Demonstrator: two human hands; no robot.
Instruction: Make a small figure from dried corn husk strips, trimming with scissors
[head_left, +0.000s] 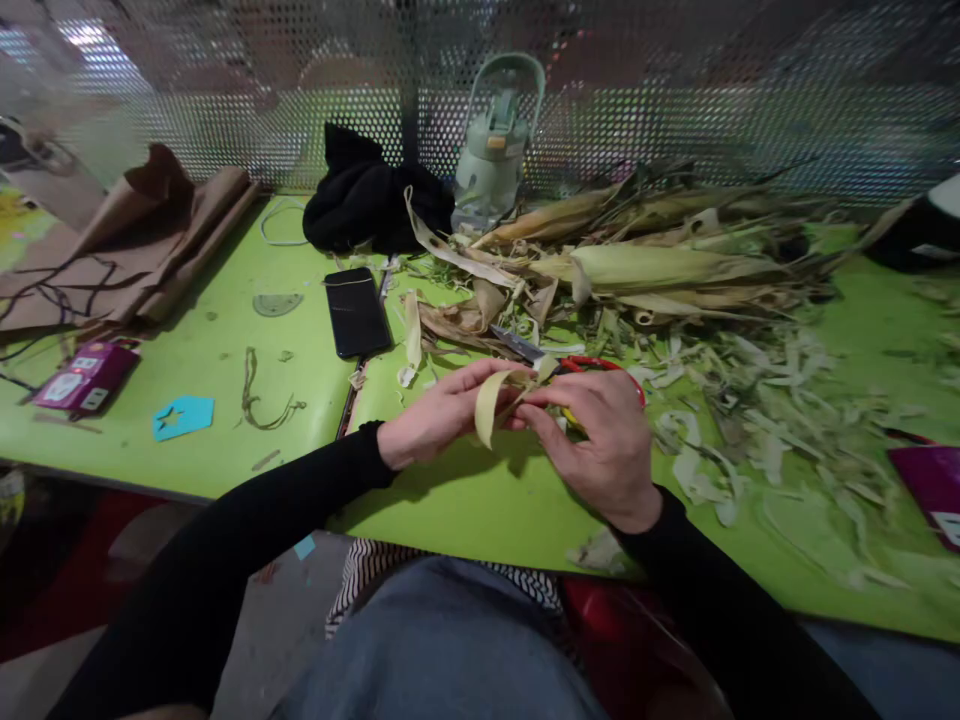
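A curled, pale yellow-green strip of corn husk (pixel 489 408) is held over the bright-green table (pixel 465 520), the left hand (pixel 442 410) closed on it, the right hand (pixel 604 440) pinching it narrowly. From it, red-handled metal scissors (pixel 573 362) show at two o'clock, a black rectangular phone (pixel 358 314) at ten.

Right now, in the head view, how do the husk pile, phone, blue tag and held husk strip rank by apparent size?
Largest to smallest:
1. Husk pile
2. Phone
3. Blue tag and held husk strip: too close to rank
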